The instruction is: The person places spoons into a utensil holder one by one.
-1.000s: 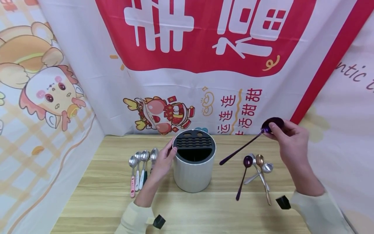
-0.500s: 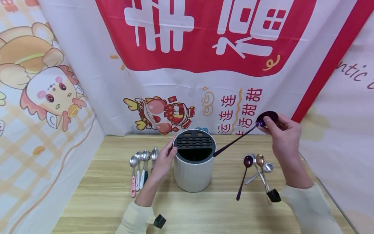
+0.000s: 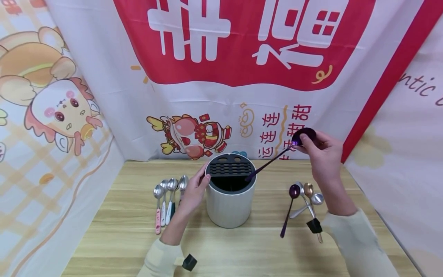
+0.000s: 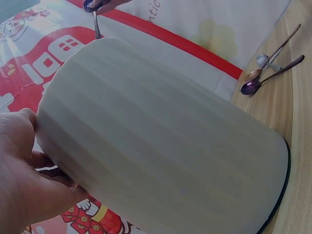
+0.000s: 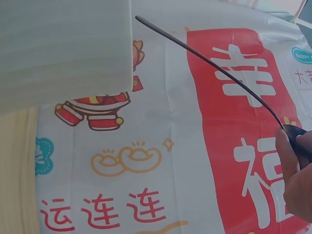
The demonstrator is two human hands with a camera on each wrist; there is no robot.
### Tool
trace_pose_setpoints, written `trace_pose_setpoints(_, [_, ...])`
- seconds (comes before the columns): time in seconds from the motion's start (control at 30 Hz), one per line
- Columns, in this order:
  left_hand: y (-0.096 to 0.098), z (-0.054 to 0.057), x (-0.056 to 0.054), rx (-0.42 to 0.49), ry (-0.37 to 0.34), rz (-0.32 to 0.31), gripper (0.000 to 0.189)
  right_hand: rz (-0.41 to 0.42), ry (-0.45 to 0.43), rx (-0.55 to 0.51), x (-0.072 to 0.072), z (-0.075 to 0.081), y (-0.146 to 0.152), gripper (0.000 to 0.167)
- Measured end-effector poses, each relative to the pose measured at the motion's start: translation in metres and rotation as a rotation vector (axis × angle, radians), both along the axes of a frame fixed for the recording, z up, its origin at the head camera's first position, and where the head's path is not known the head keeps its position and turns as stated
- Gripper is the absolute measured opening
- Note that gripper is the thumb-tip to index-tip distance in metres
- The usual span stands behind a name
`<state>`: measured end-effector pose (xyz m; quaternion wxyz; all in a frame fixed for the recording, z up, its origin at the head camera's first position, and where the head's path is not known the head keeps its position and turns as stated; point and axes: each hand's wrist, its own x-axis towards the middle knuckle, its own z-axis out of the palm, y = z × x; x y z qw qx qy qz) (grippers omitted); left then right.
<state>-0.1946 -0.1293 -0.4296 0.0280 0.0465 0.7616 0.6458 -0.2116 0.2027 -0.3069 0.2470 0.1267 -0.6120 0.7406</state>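
A dark purple long-handled spoon point(image 3: 271, 162) is pinched by its bowl in my right hand point(image 3: 325, 154). Its handle slants down to the left, and the tip overlaps the front opening of the utensil holder point(image 3: 228, 209) in the head view. In the right wrist view that tip shows just past the rim. The holder is a white ribbed cylinder with a black slotted top, upright on the table. My left hand point(image 3: 192, 188) grips the holder's left side near the rim, thumb toward the front. Part of its fingers is hidden behind the holder.
Several spoons point(image 3: 163, 219) with coloured handles lie side by side at the left. On the right are another purple spoon point(image 3: 286, 218), a gold spoon point(image 3: 308, 188) and crossed silver ones. A printed cloth point(image 3: 194, 92) hangs behind the wooden table point(image 3: 256, 254).
My right hand has moved left with the purple spoon, carrying the handle tip from right of the holder to over its opening. My left hand stays on the holder.
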Motion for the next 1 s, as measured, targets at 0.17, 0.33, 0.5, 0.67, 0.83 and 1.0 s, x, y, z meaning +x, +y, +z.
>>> trace_pose_setpoints(0.17, [0.001,0.0,0.0,-0.003,0.002,-0.001,0.055,0.0,0.026,0.037,-0.004,-0.001,-0.008,0.024])
trace_pose_setpoints(0.33, [0.002,-0.001,0.0,0.003,0.012,0.01,0.054,0.013,0.035,0.099,-0.007,-0.005,-0.016,0.022])
trace_pose_setpoints(0.5, [0.003,-0.003,0.0,0.015,0.024,0.022,0.052,0.003,0.03,0.214,-0.006,-0.007,-0.022,0.027])
trace_pose_setpoints(0.67, [0.004,-0.001,0.0,0.019,0.009,0.024,0.052,-0.008,0.037,0.318,-0.006,-0.009,-0.027,0.024])
trace_pose_setpoints(0.83, [0.003,-0.001,0.002,0.024,-0.004,0.025,0.053,-0.018,0.064,0.377,-0.009,-0.016,-0.034,0.017])
trace_pose_setpoints(1.0, [0.004,-0.001,0.001,0.032,0.005,0.028,0.052,-0.034,0.084,0.459,-0.009,-0.021,-0.04,0.014])
